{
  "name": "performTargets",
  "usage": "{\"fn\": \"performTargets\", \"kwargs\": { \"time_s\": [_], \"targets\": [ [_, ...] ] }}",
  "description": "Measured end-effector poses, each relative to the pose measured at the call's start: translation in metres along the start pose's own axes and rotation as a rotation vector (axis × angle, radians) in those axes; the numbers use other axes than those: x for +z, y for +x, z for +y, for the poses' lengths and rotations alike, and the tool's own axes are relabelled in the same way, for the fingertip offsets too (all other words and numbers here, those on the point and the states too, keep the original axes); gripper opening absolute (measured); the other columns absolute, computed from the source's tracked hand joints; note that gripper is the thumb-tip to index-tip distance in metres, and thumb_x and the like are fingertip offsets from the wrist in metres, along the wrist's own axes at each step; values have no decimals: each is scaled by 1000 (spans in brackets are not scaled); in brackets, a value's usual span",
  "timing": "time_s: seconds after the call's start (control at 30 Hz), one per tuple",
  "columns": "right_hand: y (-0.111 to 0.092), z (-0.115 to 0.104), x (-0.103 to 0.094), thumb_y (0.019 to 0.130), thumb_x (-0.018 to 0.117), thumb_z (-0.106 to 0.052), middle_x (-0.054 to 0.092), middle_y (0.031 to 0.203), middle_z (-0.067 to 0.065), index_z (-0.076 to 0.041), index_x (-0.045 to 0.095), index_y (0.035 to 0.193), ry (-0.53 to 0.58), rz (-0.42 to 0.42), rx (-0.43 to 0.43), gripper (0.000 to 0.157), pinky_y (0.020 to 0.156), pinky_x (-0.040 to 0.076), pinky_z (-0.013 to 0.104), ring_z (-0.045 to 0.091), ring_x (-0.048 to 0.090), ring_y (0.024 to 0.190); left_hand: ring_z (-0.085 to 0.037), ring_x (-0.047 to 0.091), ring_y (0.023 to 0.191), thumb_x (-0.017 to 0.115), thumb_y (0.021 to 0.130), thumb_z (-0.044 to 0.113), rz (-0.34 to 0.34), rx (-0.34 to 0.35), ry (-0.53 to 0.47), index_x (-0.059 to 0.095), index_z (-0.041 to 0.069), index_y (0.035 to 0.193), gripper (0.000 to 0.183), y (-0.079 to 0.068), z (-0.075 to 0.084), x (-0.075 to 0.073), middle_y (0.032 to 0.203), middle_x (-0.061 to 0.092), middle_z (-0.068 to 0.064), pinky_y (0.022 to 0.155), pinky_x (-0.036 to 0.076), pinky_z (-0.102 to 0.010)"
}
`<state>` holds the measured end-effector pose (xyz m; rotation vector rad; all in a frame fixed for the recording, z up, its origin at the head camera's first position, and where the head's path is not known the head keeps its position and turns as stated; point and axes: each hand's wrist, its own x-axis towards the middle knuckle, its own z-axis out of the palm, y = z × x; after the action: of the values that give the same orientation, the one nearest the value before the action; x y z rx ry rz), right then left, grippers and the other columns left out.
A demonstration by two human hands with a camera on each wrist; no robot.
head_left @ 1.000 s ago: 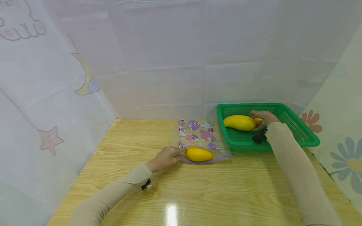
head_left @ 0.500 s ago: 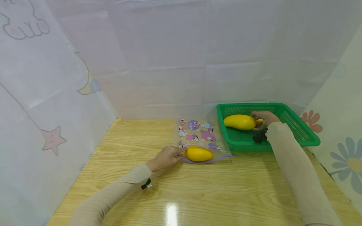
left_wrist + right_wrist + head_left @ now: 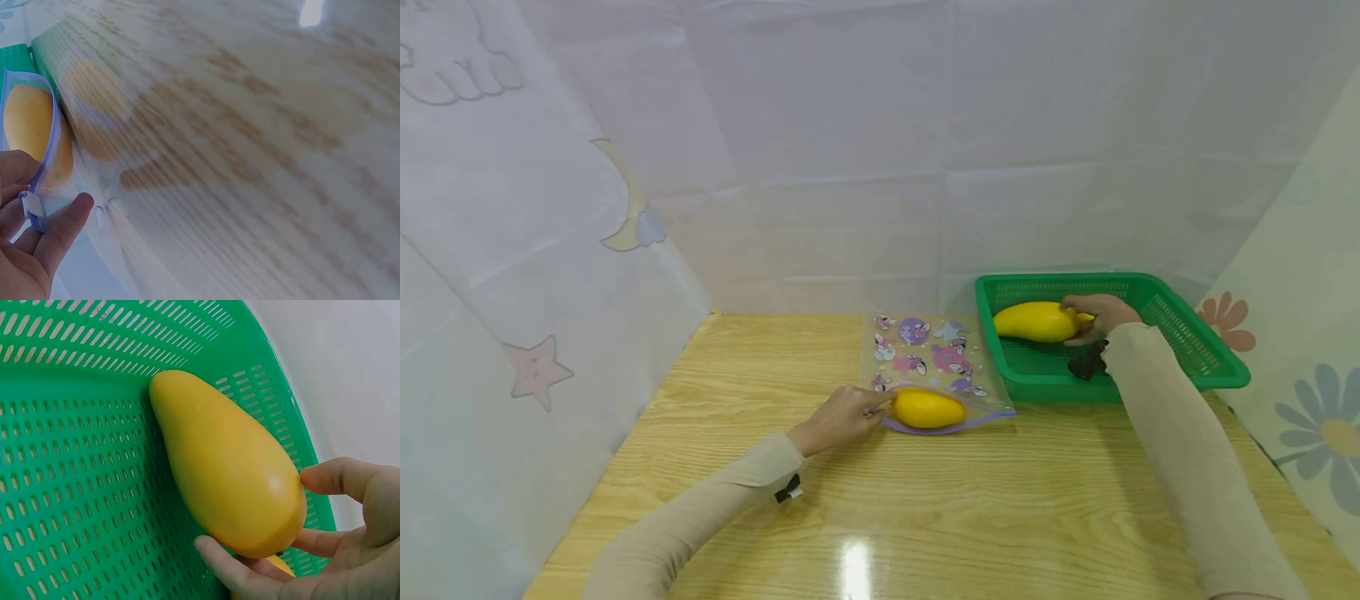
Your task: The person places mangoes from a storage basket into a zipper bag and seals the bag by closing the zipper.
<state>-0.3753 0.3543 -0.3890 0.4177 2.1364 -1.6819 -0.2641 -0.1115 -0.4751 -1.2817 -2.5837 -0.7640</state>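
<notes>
A clear cartoon-print slider bag lies on the table, its purple-edged mouth parted around a yellow mango-like fruit. My left hand pinches the left corner of that mouth. In the left wrist view the white slider sits between the fingers. Inside the green basket, a large yellow papaya leans toward one wall. My right hand grips its thick end, thumb on one side and fingers on the other. Under those fingers shows part of another yellow fruit, mostly hidden.
The basket stands at the back right of the wooden table, close beside the bag. Behind the table hangs a pale cloth, with printed cloths at both sides. Black straps show at the wrists.
My right fingers have moved further over the papaya's thick end, and the papaya has shifted slightly toward the back of the basket. The left hand and the bag stay as they were.
</notes>
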Motion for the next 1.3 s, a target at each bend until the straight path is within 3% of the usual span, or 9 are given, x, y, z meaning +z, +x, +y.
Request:
{"fn": "performTargets", "kwargs": {
  "time_s": [0.33, 0.5, 0.7, 0.97, 1.07, 1.3],
  "targets": [
    [0, -4, 4, 100, 58, -27, 3, 158, 33, 4, 8, 156, -22, 1, 22, 81, 100, 46, 47, 46, 29, 135, 3, 20, 42, 68, 90, 0, 1, 1, -6, 67, 0, 125, 35, 0, -2, 2, 98, 75, -10, 40, 27, -11],
    [1, -5, 6, 99, 59, -26, 13, 154, 35, 6, 11, 155, 6, 20, 28, 80, 102, 44, 47, 43, 34, 130, 3, 20, 42, 69, 90, 0, 7, 12, 0, 67, 0, 125, 34, 1, -3, 2, 97, 75, -10, 40, 27, -11],
    [3, -8, 6, 98, 61, -25, 23, 148, 33, 7, 11, 154, -9, 27, 26, 82, 100, 46, 47, 43, 40, 126, 4, 19, 41, 69, 90, 0, 11, 16, -6, 67, 0, 124, 34, 1, -3, 2, 98, 75, -11, 39, 26, -11],
    [2, -14, 8, 98, 61, -23, 34, 137, 28, 2, 7, 157, 59, 35, 51, 83, 101, 45, 45, 42, 43, 125, 4, 19, 41, 69, 91, 1, 2, 2, 3, 67, 1, 125, 35, 2, -4, 2, 105, 74, -11, 39, 26, -11],
    [0, -17, 8, 99, 60, -21, 32, 140, 29, -1, 6, 158, 91, 34, 52, 83, 103, 43, 45, 42, 41, 129, 3, 19, 41, 69, 91, 2, -3, -9, 4, 67, 2, 126, 35, 3, -5, 3, 106, 73, -11, 39, 26, -11],
    [-2, -21, 4, 98, 63, -18, 7, 159, 28, -7, -1, 159, 171, 29, 91, 89, 103, 44, 43, 40, 32, 136, 5, 19, 41, 70, 89, 1, 29, 20, 9, 67, 0, 124, 35, 3, -5, 4, 102, 74, -13, 38, 26, -12]
  ]
}}
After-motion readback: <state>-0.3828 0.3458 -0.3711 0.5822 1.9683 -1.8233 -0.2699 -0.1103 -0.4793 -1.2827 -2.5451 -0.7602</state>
